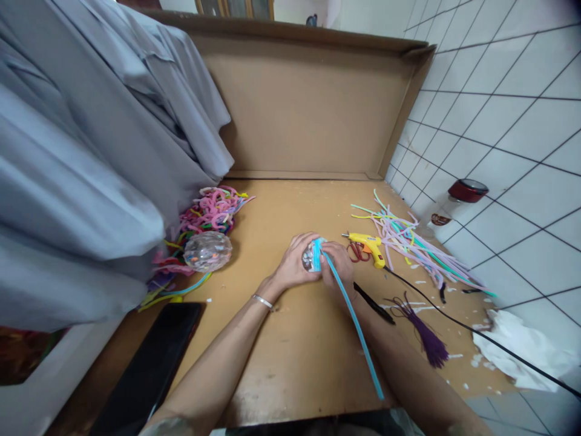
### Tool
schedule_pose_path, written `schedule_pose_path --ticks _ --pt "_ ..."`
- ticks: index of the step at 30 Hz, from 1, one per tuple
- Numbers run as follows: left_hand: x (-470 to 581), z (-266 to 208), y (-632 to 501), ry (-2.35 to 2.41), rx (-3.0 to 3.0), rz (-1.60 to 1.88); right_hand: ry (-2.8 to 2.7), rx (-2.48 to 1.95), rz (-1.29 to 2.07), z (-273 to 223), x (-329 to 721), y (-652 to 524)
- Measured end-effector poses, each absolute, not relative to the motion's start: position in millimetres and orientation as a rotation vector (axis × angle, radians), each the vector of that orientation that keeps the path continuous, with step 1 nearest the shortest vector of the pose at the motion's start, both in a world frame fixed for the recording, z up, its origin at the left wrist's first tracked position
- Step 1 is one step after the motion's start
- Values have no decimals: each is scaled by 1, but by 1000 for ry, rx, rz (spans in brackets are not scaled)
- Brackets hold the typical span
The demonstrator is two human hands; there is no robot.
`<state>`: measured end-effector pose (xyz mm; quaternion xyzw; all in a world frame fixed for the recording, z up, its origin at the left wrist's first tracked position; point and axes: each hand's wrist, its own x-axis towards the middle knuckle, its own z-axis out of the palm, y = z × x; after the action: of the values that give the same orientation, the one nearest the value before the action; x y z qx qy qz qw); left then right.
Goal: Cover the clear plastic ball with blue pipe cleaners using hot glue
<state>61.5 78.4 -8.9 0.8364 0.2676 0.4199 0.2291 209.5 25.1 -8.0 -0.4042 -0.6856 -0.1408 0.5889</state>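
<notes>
My left hand [293, 259] is closed around a small clear, shiny, rounded object [308, 259] that looks like plastic, a little above the table. Rows of light-blue strip [316, 254] cover part of its side. With closed fingers, my right hand [338, 266] pinches a long blue pipe cleaner [353, 313] against these rows. Its free end slopes down towards the table's front edge. Just beyond my right hand lie a yellow glue gun [370, 245] and red-handled scissors [357, 252], partly hidden. My fingers cover much of the rounded object.
Pink and mixed pipe cleaners [213, 209] and a clear faceted bowl [207, 251] sit at left, near a dark phone-like slab [149, 369]. Right: loose pipe cleaners [403, 242], jar [449, 209], purple string bundle [424, 336], black cord [436, 306], white cloth [521, 348].
</notes>
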Motion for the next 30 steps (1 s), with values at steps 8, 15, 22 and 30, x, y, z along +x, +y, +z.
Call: schedule_pose_path --ticks 8,15,22,30 --pt "62 -11 79 742 2262 1195 -1609 -1049 -237 -8 209 19" --pt "61 -7 80 798 2083 1169 -1568 -1133 -238 -8 207 17" --pt "62 1 76 800 1828 1054 -1607 -1109 -172 -18 213 19" --pt "63 5 75 755 1913 1062 -1750 -1176 -266 -8 220 17"
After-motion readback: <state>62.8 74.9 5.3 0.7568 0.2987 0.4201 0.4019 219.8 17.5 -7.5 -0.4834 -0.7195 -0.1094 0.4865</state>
